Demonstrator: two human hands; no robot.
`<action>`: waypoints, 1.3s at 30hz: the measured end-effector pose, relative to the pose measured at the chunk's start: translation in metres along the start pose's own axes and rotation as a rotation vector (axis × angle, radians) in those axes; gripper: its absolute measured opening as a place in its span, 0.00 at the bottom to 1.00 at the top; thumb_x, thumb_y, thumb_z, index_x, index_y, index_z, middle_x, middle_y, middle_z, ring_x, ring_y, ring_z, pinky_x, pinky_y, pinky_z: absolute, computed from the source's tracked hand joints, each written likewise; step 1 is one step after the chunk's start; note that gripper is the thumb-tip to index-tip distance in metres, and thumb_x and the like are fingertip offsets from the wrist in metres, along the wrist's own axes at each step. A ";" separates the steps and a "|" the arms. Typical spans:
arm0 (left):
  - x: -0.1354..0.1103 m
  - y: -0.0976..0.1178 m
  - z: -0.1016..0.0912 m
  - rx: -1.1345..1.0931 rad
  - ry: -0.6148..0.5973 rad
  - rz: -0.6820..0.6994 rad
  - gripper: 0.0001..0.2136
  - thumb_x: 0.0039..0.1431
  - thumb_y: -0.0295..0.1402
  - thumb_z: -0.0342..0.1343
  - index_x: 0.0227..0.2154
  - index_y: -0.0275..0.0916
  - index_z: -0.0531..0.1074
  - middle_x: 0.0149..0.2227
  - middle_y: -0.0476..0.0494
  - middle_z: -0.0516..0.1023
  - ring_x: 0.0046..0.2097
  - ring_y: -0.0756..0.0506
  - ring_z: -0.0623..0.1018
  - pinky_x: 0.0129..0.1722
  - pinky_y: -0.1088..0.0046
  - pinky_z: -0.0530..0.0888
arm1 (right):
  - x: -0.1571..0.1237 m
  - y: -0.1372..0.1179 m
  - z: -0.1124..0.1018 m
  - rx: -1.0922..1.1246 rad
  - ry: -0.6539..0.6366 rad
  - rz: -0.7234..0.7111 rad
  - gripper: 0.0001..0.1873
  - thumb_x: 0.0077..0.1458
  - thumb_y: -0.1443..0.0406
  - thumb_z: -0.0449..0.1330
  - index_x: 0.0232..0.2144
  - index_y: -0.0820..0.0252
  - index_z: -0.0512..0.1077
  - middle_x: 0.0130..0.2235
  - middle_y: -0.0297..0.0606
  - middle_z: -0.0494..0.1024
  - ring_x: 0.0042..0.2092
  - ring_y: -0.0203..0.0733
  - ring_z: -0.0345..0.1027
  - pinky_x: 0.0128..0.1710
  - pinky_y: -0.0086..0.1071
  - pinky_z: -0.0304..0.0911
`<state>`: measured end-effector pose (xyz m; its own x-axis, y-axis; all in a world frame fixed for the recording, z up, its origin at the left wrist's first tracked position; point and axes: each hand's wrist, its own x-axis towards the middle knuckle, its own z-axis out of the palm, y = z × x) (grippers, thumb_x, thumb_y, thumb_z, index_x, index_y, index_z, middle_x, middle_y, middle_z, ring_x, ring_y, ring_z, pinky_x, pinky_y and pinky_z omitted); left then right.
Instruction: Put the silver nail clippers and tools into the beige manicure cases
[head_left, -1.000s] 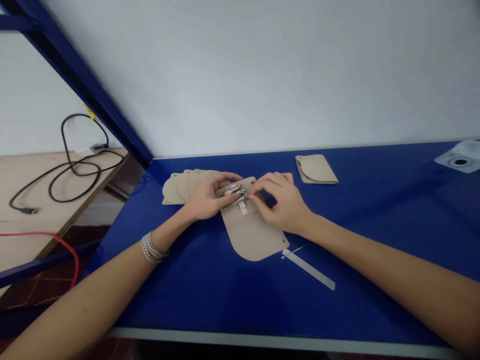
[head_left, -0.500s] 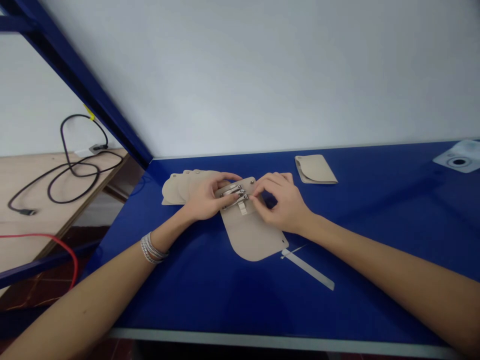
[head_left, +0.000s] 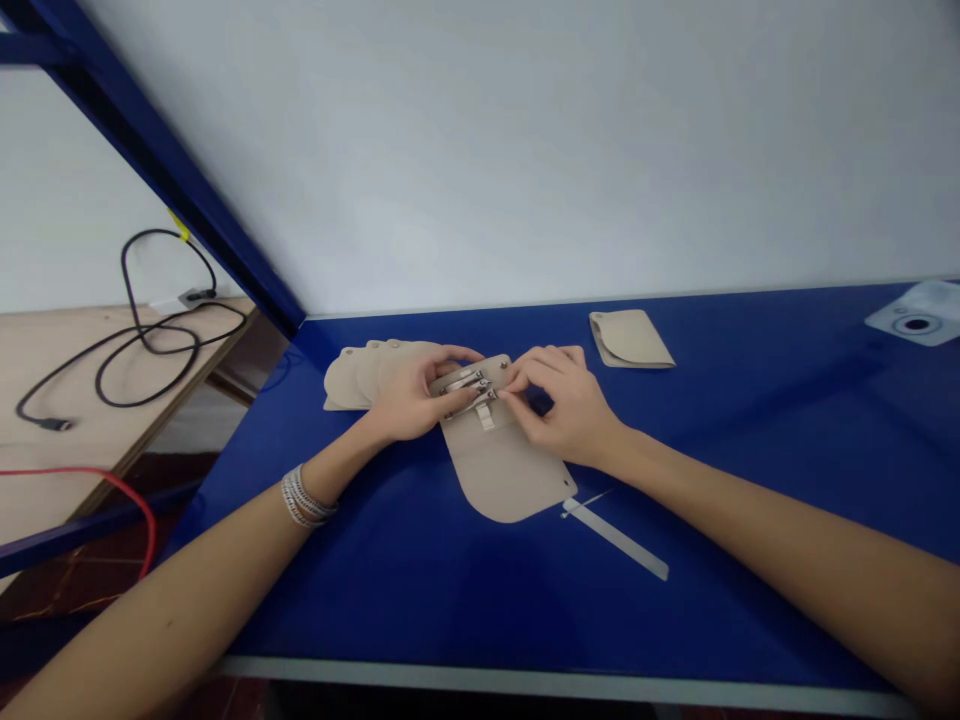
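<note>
An opened beige manicure case (head_left: 504, 478) lies on the blue table, its rounded flap toward me. Several small metal grooming tools (head_left: 480, 384), nail clippers among them, sit in its upper part. My left hand (head_left: 412, 398) grips the case from the left, its thumb across the tools and its fingers along the upper edge. Thumb and forefinger of my right hand (head_left: 562, 405) are pinched together at the right end of the tools; what is between the fingertips is too small to make out. Beside the flap lie a pale flat strip (head_left: 619, 540) and a thin metal tool (head_left: 592, 502).
Overlapping beige cases (head_left: 352, 378) lie left of my left hand. A folded beige case (head_left: 634, 338) rests near the wall. At the far right is a light blue pouch with a camera-like round print (head_left: 919, 315). Black cable (head_left: 196, 345) coils on the wooden table at left.
</note>
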<state>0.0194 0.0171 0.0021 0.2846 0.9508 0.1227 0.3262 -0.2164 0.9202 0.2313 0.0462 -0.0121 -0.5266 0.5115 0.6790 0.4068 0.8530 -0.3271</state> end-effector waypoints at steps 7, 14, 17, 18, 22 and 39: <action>0.000 0.002 0.000 0.009 0.004 -0.001 0.21 0.55 0.37 0.59 0.49 0.33 0.68 0.36 0.40 0.77 0.37 0.47 0.76 0.35 0.71 0.73 | 0.000 -0.001 0.000 0.008 0.003 0.004 0.10 0.53 0.68 0.57 0.23 0.58 0.60 0.31 0.33 0.73 0.33 0.38 0.64 0.40 0.38 0.50; 0.001 0.001 0.001 -0.011 -0.002 -0.003 0.21 0.54 0.36 0.59 0.49 0.34 0.67 0.36 0.41 0.77 0.38 0.46 0.76 0.36 0.71 0.73 | 0.001 -0.001 -0.001 0.009 -0.014 0.008 0.09 0.53 0.70 0.56 0.24 0.58 0.59 0.31 0.33 0.72 0.34 0.37 0.64 0.40 0.38 0.50; 0.001 0.002 0.001 -0.017 -0.001 -0.002 0.20 0.54 0.36 0.59 0.49 0.33 0.67 0.36 0.40 0.77 0.38 0.46 0.76 0.36 0.71 0.73 | 0.001 -0.001 -0.002 0.012 -0.024 0.011 0.09 0.52 0.71 0.56 0.24 0.58 0.59 0.32 0.33 0.72 0.34 0.37 0.64 0.40 0.38 0.50; 0.001 0.002 0.001 -0.013 -0.001 -0.003 0.20 0.54 0.36 0.59 0.49 0.33 0.68 0.36 0.40 0.77 0.38 0.47 0.76 0.36 0.71 0.73 | 0.001 -0.001 -0.002 0.013 -0.026 0.011 0.09 0.52 0.71 0.56 0.25 0.58 0.59 0.32 0.33 0.72 0.34 0.37 0.64 0.40 0.38 0.51; 0.001 0.002 0.000 0.010 0.001 -0.004 0.21 0.54 0.36 0.59 0.49 0.34 0.67 0.35 0.42 0.76 0.37 0.46 0.76 0.36 0.71 0.73 | 0.001 -0.001 -0.002 0.018 -0.034 0.012 0.09 0.52 0.72 0.55 0.25 0.58 0.58 0.32 0.33 0.72 0.35 0.38 0.65 0.41 0.37 0.51; 0.000 0.000 -0.001 0.004 -0.005 0.007 0.21 0.55 0.37 0.59 0.50 0.33 0.67 0.38 0.40 0.77 0.39 0.45 0.76 0.39 0.68 0.74 | 0.007 -0.014 -0.010 0.241 -0.042 0.201 0.08 0.51 0.66 0.59 0.24 0.59 0.63 0.29 0.34 0.70 0.34 0.39 0.63 0.39 0.37 0.54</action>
<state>0.0190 0.0173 0.0028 0.2912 0.9481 0.1277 0.3279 -0.2244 0.9177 0.2298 0.0367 0.0037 -0.4858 0.6720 0.5589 0.3202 0.7318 -0.6016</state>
